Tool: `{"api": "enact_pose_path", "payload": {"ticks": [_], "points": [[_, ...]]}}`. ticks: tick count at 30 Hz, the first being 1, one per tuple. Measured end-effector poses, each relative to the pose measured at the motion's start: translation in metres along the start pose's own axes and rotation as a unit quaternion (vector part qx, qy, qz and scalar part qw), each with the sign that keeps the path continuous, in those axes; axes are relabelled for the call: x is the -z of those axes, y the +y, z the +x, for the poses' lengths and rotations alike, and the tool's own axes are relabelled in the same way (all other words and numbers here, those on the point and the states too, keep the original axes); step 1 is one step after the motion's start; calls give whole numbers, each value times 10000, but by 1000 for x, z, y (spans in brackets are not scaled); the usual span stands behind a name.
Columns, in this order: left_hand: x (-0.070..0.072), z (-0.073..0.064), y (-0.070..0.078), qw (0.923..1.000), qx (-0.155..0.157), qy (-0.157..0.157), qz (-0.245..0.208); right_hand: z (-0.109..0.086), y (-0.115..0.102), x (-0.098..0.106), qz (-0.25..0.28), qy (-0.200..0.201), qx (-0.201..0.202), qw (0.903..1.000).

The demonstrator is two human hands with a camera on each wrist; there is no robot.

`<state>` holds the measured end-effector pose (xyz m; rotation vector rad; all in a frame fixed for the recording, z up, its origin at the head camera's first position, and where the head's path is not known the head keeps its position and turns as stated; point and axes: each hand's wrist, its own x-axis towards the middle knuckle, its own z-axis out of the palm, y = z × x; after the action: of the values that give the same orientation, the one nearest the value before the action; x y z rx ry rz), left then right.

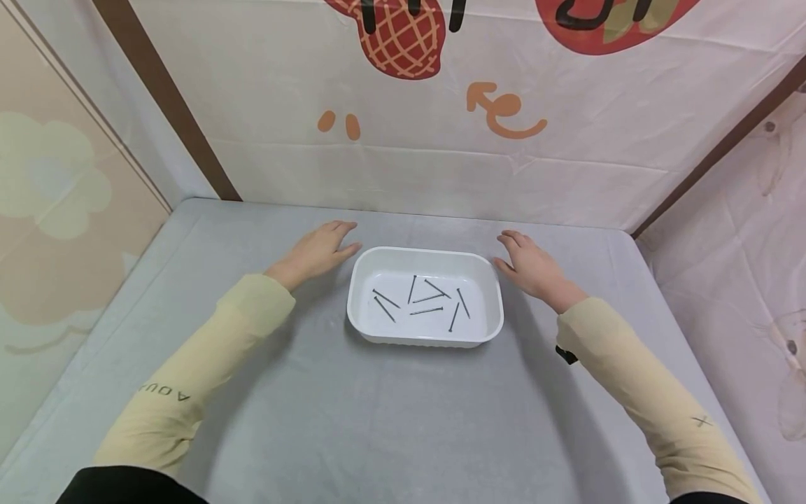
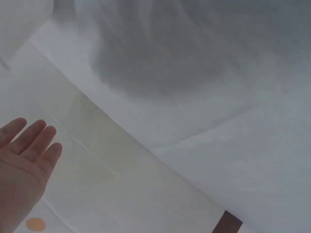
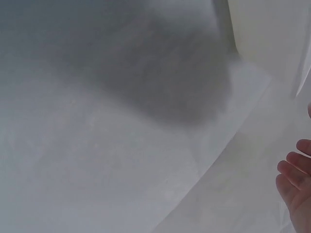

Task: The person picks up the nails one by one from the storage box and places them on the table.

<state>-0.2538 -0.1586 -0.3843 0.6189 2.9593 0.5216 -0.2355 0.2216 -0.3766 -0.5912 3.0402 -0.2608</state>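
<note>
A white rectangular tray (image 1: 425,337) with rounded corners sits on the table in the head view. Several thin grey nails or screws (image 1: 427,311) lie scattered on its floor; which of the two cannot be told. Just off the tray's upper left corner is my left hand (image 1: 315,253), its fingers extended and holding nothing. On the other side, near the upper right corner, my right hand (image 1: 534,267) is likewise empty with fingers extended. The left wrist view shows the left palm (image 2: 22,177) at its edge; part of the right hand (image 3: 297,187) appears in the right wrist view.
A pale grey cloth (image 1: 378,420) covers the table. Behind it rises a white printed curtain (image 1: 415,175), with further hanging sheets at the left (image 1: 69,280) and right (image 1: 743,231). A dark band (image 1: 562,355) shows at the right sleeve.
</note>
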Motion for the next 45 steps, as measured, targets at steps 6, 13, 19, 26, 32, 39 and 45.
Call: {"api": "enact_pose_path", "payload": {"ticks": [6, 13, 19, 26, 32, 39, 45], "points": [[1, -1, 3, 10000, -8, -12, -79, -1, -3, 2, -78, 112, 218, 9997], [0, -5, 8, 9999, 20, -105, -89, -3, -11, 6, -143, 153, 328, 9992], [-1, -9, 14, 9998, -74, -71, -194, -4, -18, 8, -214, 203, 441, 9986], [-4, -14, 20, 9997, -69, -44, -240, -5, -24, 12, -291, 300, 659, 9970], [-8, -18, 23, 9997, -140, 91, -196, -5, -28, 13, -293, 309, 842, 9955], [-10, -22, 26, 9991, -156, 263, -281, -5, -32, 14, -301, 311, 1032, 9937], [-12, -25, 28, 9986, -138, 348, -367, -7, -39, 19, -318, 393, 1312, 9901]]}}
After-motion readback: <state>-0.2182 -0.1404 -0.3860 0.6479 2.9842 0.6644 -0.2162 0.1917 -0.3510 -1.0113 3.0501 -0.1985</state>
